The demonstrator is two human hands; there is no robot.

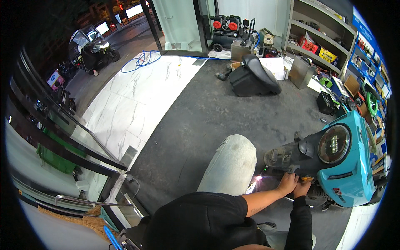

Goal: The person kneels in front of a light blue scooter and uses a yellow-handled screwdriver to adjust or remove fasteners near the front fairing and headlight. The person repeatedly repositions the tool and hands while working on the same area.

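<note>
At the lower right, my left hand has its fingers closed at a dark bracket-like piece on the teal scooter; what it grips is unclear. Beside it, my right hand, in a black sleeve, is closed at a yellow-handled tool, apparently pliers. The scooter's dark front section, with its round lamp, lies just above my hands. A bright pinkish light glows left of them, beside my pale-trousered knee.
A detached black seat lies on the grey mat. Behind it are a compressor, metal shelves and cluttered boxes. A blue hose crosses the tiles near the glass doors. Parked scooters stand outside.
</note>
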